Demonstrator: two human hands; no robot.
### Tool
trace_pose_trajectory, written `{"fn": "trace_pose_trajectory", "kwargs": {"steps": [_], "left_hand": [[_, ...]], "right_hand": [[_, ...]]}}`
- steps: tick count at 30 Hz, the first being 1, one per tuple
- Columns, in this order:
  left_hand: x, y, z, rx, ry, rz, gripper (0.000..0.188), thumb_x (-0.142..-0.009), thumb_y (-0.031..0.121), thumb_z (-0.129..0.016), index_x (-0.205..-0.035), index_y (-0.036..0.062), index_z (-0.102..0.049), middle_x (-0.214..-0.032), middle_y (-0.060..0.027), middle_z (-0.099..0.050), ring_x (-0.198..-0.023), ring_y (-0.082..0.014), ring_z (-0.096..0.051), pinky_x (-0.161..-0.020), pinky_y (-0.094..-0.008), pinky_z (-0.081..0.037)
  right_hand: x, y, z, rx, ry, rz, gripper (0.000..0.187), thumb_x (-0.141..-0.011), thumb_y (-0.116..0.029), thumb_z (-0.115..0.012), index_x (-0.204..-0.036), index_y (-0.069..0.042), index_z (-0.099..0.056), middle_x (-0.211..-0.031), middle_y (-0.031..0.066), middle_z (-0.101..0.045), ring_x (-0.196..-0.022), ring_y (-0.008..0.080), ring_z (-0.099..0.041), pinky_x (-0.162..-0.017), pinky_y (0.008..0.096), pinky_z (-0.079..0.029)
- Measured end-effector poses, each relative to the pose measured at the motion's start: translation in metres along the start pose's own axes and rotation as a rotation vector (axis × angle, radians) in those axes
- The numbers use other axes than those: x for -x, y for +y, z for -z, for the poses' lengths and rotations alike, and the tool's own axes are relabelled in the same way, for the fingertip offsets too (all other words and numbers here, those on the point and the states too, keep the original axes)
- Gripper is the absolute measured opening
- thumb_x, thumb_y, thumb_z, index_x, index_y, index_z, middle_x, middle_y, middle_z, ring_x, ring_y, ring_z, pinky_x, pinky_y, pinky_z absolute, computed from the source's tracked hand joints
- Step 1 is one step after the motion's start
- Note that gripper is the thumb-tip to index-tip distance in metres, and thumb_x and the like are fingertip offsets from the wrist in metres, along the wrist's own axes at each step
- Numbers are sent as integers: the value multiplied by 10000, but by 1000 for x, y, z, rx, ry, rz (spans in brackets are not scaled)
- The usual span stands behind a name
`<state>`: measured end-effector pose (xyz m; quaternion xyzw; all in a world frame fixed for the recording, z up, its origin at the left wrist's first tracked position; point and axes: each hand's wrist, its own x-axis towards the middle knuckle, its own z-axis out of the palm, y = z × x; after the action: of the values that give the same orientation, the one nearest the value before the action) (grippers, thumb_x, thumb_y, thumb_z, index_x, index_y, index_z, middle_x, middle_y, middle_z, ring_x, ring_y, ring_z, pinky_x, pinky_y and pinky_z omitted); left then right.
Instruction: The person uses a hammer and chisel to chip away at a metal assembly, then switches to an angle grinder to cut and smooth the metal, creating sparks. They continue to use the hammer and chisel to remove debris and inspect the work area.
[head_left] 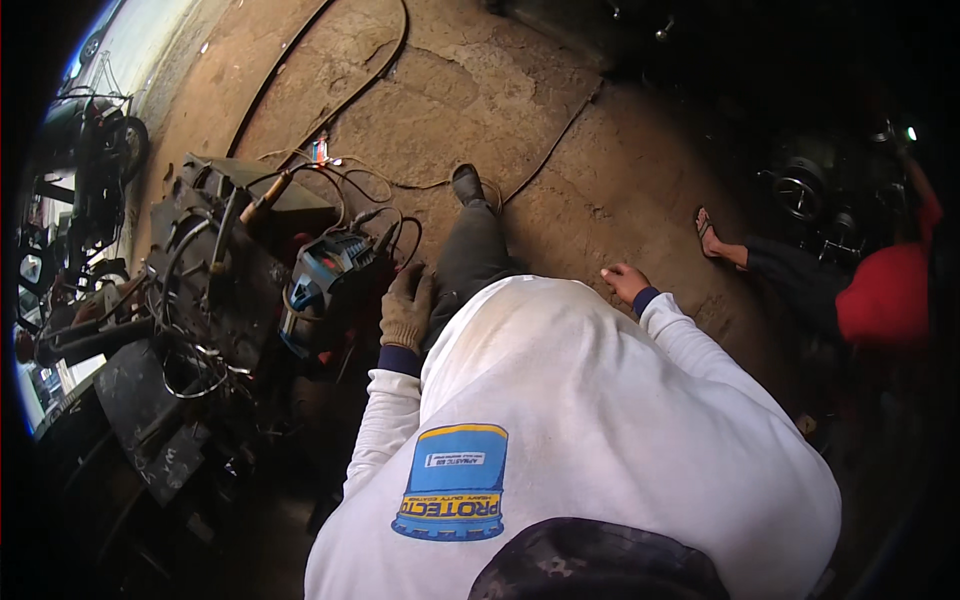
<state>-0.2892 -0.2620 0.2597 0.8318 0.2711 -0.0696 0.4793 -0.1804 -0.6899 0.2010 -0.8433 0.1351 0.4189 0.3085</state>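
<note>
My left hand (405, 310), in a brown knit work glove, hangs beside my left thigh. Its fingers are loosely spread and hold nothing visible. Just left of it is a blue and dark boxy machine (318, 272) with cables; glove and machine look slightly apart. Bare, my right hand (628, 283) hangs out from my right side over the brown floor. Its fingers are slightly bent and apart, with no object seen in them. My white long-sleeved shirt (600, 400) hides much of what lies below.
A cluttered metal bench (225, 260) with cables stands at left. Long cables (375, 75) cross the worn floor (470, 80) ahead. My dark shoe (467, 185) is among thin cords. At right, a person in a red top (885, 295) has a sandalled foot (707, 235) extended. Motorcycles (85, 145) stand far left.
</note>
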Motion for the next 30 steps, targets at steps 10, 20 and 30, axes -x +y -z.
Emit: {"fn": "trace_pose_trajectory", "kwargs": {"steps": [10,20,30], "left_hand": [[-237,119,58,-233,-274,-173,383,-861,305,-598,-1152,58,-626,-967,-191,-688,-917,-349,-663,-793,-408,-519],[-347,158,150,-75,-218,-5,403,-857,319,-573,-1146,44,-629,-996,-222,-672,-964,-368,-644,-834,-416,-503],[-428,130,212,-96,130,413,426,-881,392,-539,-1135,60,-621,-1014,-211,-668,-991,-378,-624,-860,-436,-487]], "right_hand": [[-114,-112,46,28,85,-130,435,-885,-413,-619,-1076,-23,-642,-901,93,-680,-762,194,-622,-714,328,-494],[-237,-254,71,182,-126,-26,378,-899,-289,-561,-1140,-9,-637,-1145,231,-635,-1076,344,-605,-926,368,-457],[-429,-475,139,586,-258,307,390,-910,-321,-550,-1121,-8,-648,-1100,201,-659,-1056,316,-616,-909,352,-467]]}}
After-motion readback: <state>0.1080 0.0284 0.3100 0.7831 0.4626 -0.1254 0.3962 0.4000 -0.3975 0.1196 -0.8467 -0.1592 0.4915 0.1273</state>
